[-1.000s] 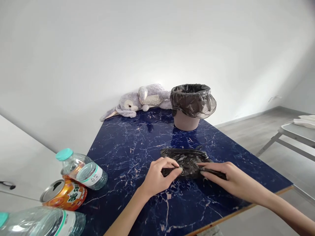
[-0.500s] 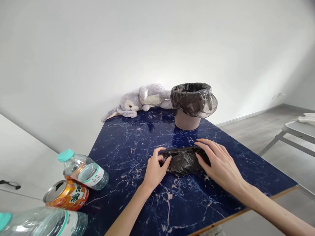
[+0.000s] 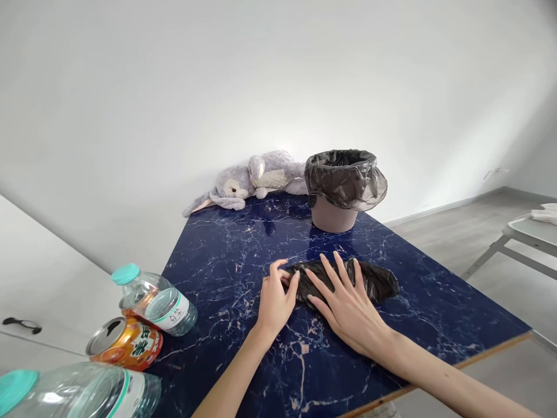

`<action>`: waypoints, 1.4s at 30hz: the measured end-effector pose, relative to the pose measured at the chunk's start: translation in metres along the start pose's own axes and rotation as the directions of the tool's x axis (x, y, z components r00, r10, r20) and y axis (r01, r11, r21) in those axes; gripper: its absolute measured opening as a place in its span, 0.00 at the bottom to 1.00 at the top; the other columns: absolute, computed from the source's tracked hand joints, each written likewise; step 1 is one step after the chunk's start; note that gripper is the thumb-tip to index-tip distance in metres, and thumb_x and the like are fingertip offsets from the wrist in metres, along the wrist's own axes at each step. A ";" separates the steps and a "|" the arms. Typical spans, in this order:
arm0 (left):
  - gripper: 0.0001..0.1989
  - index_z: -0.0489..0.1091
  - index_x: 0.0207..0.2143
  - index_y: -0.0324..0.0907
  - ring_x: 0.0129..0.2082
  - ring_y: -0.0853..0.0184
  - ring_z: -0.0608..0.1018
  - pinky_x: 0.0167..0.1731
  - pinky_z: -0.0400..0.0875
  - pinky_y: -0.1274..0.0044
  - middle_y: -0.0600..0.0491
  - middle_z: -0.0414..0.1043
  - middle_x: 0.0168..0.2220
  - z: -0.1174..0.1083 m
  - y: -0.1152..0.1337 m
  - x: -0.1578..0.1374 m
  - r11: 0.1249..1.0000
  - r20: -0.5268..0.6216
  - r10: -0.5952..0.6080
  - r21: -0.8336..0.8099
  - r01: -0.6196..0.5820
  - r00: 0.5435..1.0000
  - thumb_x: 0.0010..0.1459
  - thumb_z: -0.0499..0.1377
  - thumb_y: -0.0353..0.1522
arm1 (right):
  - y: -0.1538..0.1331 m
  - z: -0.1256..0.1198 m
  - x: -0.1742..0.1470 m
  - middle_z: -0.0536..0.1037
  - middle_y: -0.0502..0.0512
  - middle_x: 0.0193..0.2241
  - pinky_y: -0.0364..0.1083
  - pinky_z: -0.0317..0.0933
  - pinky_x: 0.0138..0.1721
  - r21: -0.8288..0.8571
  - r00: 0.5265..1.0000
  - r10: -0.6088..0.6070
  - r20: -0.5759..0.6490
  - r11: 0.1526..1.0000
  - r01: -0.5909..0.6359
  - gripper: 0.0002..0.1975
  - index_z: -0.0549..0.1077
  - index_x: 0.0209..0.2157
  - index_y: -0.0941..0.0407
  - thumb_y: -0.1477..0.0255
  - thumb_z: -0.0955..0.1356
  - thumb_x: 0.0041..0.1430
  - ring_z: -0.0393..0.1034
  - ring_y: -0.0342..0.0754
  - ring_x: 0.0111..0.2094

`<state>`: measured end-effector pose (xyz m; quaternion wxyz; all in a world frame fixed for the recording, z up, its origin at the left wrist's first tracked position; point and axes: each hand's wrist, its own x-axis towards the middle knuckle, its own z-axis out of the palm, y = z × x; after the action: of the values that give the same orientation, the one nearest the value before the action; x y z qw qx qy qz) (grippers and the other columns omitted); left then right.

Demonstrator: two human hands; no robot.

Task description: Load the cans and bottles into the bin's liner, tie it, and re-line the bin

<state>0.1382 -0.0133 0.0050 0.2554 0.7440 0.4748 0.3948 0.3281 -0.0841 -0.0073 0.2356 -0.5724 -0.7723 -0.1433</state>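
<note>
A black plastic garbage bag [image 3: 378,281], folded into a long flat strip, lies on the blue marbled table [image 3: 226,255]. At its left end my left hand [image 3: 277,299] is closed, thumb and fingers pinching the plastic. My right hand [image 3: 348,305] lies flat across the middle of the strip, fingers spread and pressing down on it; part of the bag is hidden under the palm. Beyond the strip stands a small greyish-pink trash can [image 3: 333,215], its rim covered by a black liner [image 3: 343,183] folded over the outside.
A purple plush rabbit [image 3: 243,183] lies along the wall at the far edge. On the left are a clear bottle [image 3: 163,299] with a turquoise cap, an orange can [image 3: 130,345] and another bottle [image 3: 82,389]. A grey chair [image 3: 531,238] stands off the table's right side.
My right hand has moved left from the bag's right end and flattened onto its middle, uncovering that end. My left hand stays at the left end. The view has shifted slightly.
</note>
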 end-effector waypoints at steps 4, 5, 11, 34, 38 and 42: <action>0.17 0.60 0.57 0.46 0.42 0.60 0.83 0.47 0.76 0.67 0.49 0.80 0.42 0.001 -0.003 0.001 0.998 -0.086 -0.028 -0.065 0.022 0.996 0.74 0.55 0.45 | 0.009 0.019 0.009 0.52 0.64 0.77 0.80 0.40 0.71 0.011 0.991 0.071 0.109 0.997 -0.073 0.29 0.62 0.74 0.46 0.56 0.58 0.79 0.39 0.73 0.77; 0.17 0.60 0.56 0.45 0.42 0.60 0.83 0.46 0.76 0.67 0.48 0.80 0.42 0.001 -0.004 0.002 0.997 -0.100 -0.039 -0.077 0.031 0.994 0.74 0.54 0.46 | 0.010 0.022 0.011 0.52 0.64 0.77 0.79 0.40 0.71 0.014 0.985 0.093 0.145 0.995 -0.096 0.29 0.61 0.75 0.46 0.55 0.57 0.79 0.40 0.73 0.77; 0.18 0.63 0.54 0.45 0.43 0.59 0.82 0.46 0.77 0.66 0.47 0.79 0.42 0.002 -0.005 0.002 0.991 -0.125 -0.079 -0.119 0.064 0.989 0.73 0.54 0.47 | 0.013 0.033 0.013 0.52 0.63 0.77 0.79 0.42 0.70 0.023 0.963 0.134 0.235 0.989 -0.143 0.30 0.58 0.76 0.44 0.53 0.54 0.79 0.42 0.71 0.77; 0.13 0.68 0.47 0.45 0.41 0.60 0.83 0.46 0.74 0.67 0.49 0.80 0.39 -0.004 0.000 -0.003 0.988 -0.062 -0.101 -0.120 0.093 0.993 0.73 0.55 0.44 | 0.153 0.048 0.012 0.54 0.54 0.77 0.75 0.41 0.73 0.052 0.938 0.139 0.317 0.985 -0.164 0.32 0.58 0.75 0.42 0.48 0.55 0.78 0.44 0.62 0.78; 0.13 0.68 0.46 0.45 0.40 0.60 0.82 0.45 0.74 0.67 0.49 0.81 0.39 -0.004 0.000 -0.004 0.988 -0.056 -0.093 -0.125 0.085 0.994 0.74 0.54 0.44 | 0.181 0.040 0.005 0.52 0.54 0.78 0.73 0.41 0.74 0.100 0.939 0.073 0.336 0.989 -0.113 0.31 0.56 0.76 0.41 0.50 0.55 0.78 0.43 0.60 0.78; 0.13 0.68 0.46 0.46 0.40 0.60 0.82 0.43 0.73 0.68 0.50 0.80 0.37 -0.005 0.002 -0.005 0.988 -0.058 -0.091 -0.129 0.082 0.994 0.74 0.54 0.44 | 0.175 0.032 0.003 0.56 0.57 0.76 0.71 0.45 0.74 0.110 0.985 0.057 0.164 0.991 -0.075 0.28 0.62 0.74 0.47 0.55 0.56 0.79 0.47 0.61 0.77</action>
<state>0.1342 -0.0184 0.0074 0.3036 0.6920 0.4886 0.4361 0.4879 -0.0129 -0.0419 0.2099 -0.5928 -0.7763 -0.0440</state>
